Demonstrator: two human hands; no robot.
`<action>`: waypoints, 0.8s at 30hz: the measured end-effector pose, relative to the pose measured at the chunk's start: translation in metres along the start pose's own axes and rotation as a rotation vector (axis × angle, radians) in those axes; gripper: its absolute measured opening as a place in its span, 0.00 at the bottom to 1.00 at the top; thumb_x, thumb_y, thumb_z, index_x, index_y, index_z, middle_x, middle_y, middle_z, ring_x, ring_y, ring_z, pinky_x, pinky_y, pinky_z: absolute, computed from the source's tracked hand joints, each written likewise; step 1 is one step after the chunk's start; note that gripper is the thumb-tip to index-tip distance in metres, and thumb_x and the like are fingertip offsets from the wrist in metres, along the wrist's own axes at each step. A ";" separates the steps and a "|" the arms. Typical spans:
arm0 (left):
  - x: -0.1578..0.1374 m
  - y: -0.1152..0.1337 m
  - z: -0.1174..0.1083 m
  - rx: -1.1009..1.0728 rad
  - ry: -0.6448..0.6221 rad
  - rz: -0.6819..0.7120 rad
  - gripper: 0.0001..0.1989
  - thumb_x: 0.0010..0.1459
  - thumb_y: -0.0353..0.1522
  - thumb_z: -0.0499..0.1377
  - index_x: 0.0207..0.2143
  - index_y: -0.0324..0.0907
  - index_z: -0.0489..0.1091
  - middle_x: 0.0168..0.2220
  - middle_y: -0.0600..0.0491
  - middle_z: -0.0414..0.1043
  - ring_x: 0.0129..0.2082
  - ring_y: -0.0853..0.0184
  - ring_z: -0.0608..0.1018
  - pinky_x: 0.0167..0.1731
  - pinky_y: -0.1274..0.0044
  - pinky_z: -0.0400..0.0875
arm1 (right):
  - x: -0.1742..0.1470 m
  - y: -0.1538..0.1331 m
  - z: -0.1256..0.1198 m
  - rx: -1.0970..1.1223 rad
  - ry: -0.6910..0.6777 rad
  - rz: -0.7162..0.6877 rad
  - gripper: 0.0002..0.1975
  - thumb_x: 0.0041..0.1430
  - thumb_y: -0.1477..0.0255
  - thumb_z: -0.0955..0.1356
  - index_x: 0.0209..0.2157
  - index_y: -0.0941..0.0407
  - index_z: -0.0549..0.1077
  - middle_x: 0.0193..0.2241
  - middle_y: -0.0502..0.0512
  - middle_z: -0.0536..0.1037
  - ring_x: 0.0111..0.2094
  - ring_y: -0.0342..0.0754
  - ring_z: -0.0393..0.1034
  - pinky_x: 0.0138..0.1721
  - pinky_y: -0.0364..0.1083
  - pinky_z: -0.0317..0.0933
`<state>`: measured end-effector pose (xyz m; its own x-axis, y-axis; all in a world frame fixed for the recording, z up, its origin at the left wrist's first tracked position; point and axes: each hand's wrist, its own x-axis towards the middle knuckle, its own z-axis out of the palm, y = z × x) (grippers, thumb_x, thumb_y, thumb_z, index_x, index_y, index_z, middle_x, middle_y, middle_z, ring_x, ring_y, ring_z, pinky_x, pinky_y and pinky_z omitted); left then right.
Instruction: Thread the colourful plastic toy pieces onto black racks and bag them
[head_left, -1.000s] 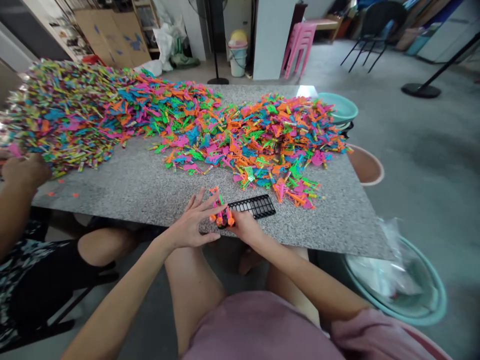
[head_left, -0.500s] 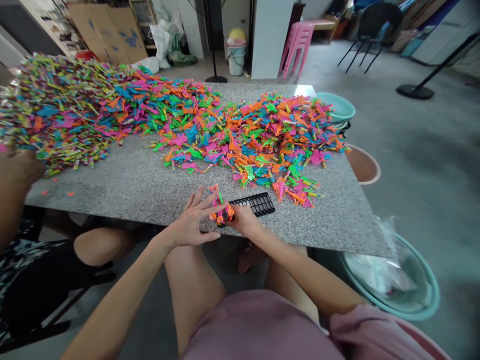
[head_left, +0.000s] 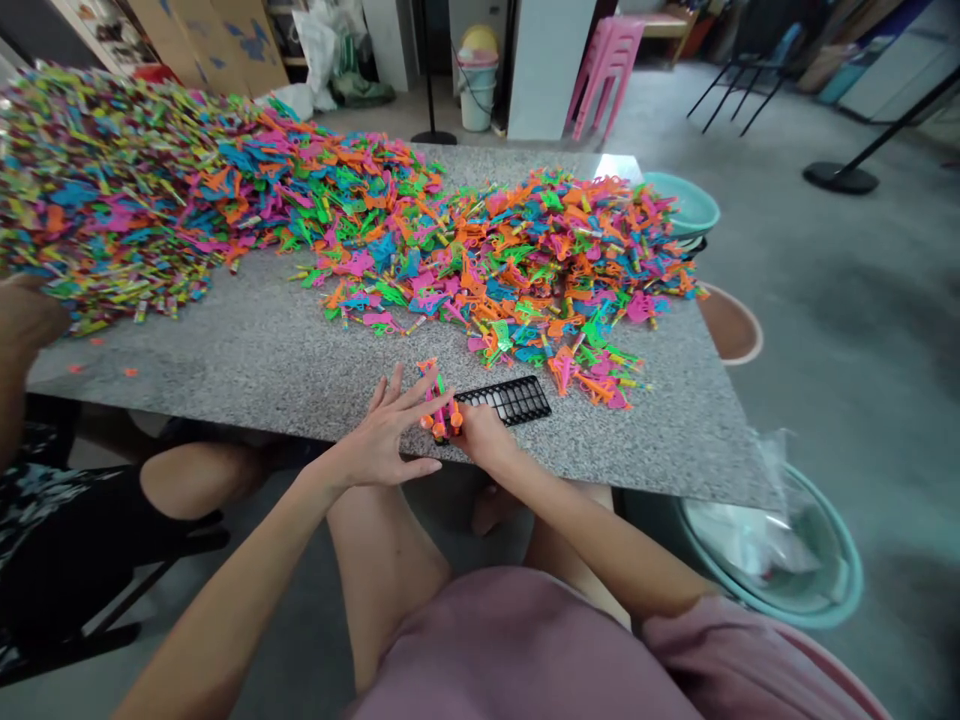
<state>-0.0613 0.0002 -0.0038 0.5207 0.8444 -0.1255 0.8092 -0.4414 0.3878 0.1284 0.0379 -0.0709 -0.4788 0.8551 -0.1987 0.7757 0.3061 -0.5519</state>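
Two bare hands worked close together at the near edge of a speckled grey table. The left hand was spread wide: its fingers fanned apart, the longer ones reaching over a few pink, orange and green plastic pieces, while the thumb stuck out well clear of them. Fingertips lay on or just above the pieces; which of the two could not be told. The right hand was curled, its fingers bent in beside the pieces' rounded orange ends. Whether it was clamped on one of them could not be told, since its own knuckles hid the fingertips.

Those pieces sat side by side at the left end of a black slotted tray, which lay flat on the tabletop and ran out to the right behind the right hand. Beyond the tray spread a heap of bright plastic pieces. Farther left, near three small orange bits, a co-worker's blurred hand reached toward the pile.
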 end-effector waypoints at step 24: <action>0.013 0.010 0.040 0.130 0.391 -0.051 0.34 0.56 0.44 0.65 0.62 0.44 0.63 0.69 0.43 0.50 0.69 0.42 0.46 0.63 0.46 0.48 | -0.006 -0.001 0.010 0.077 0.005 -0.165 0.13 0.56 0.82 0.66 0.43 0.57 0.71 0.39 0.59 0.79 0.40 0.50 0.74 0.39 0.43 0.62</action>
<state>-0.0355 -0.0056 -0.0383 0.3569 0.9067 0.2249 0.8719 -0.4097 0.2681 0.1263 0.0282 -0.0773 -0.5947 0.7981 -0.0969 0.6534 0.4095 -0.6367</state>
